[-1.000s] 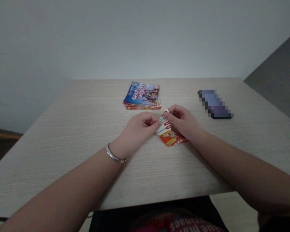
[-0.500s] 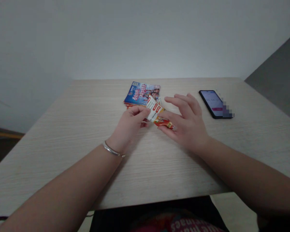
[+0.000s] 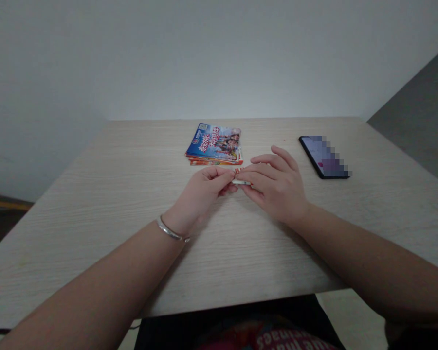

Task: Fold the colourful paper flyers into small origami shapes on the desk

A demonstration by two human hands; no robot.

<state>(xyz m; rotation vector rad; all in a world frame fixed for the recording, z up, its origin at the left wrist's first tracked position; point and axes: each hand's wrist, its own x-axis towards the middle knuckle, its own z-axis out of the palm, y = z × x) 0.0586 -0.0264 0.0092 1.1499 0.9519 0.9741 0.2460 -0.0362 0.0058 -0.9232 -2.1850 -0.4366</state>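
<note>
Low over the table, both hands meet on a small folded leaflet (image 3: 242, 182), white with red print. Only a narrow strip of it shows; fingers cover the rest. My left hand (image 3: 206, 192) pinches its left end between thumb and fingers, and a silver bangle circles that wrist. On the right part of the paper, the thumb and index finger of my right hand (image 3: 279, 187) close, while its other fingers stay lifted and spread. Just beyond my hands lies a stack of printed leaflets (image 3: 214, 144), with a blue one on top.
A black phone (image 3: 323, 158) with a lit screen lies to the right of my right hand. The pale wood-grain table (image 3: 105, 194) runs back to a white wall (image 3: 219, 58). Its front edge is close to my lap.
The leaflet has been folded down or tilted, so its broad printed face is now mostly hidden. My left hand has moved slightly right, closer to my right hand.
</note>
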